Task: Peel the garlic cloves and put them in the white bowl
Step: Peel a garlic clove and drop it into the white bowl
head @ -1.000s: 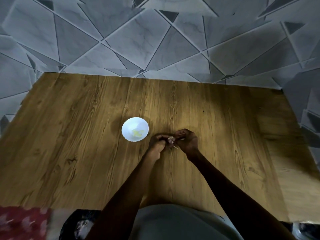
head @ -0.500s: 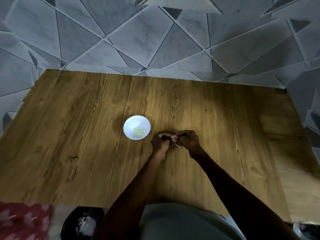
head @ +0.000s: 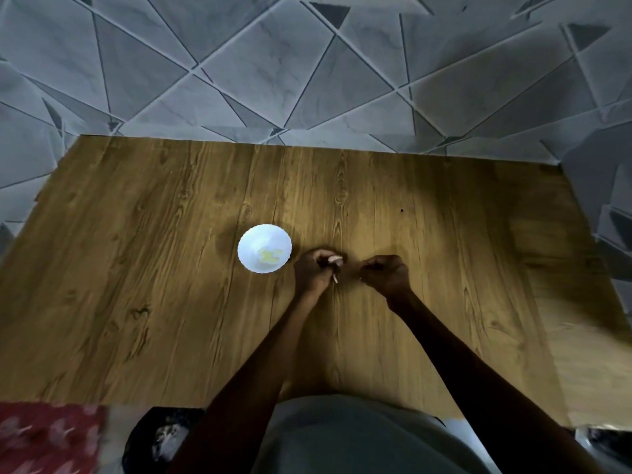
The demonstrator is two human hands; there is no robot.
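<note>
A small white bowl (head: 253, 241) stands on the wooden table (head: 136, 268), with pale yellow peeled garlic cloves (head: 271, 255) inside it. Just right of the bowl, my left hand (head: 313, 270) is closed around a garlic clove (head: 335, 259), whose pale tip pokes out between the fingers. A thin strip of skin (head: 335, 279) hangs below that hand. My right hand (head: 384, 273) sits a short way to the right, fingers curled in a pinch; whatever it pinches is too small to make out.
The table's far edge meets a grey geometric-patterned wall (head: 307, 80). A red patterned cloth (head: 48, 436) and a black bag (head: 160, 436) lie below the near edge at the left. A dark object (head: 605, 443) sits at the bottom right corner.
My two hands were pressed together on the clove; now the right hand has pulled away to the right, leaving a gap. The left hand keeps the clove.
</note>
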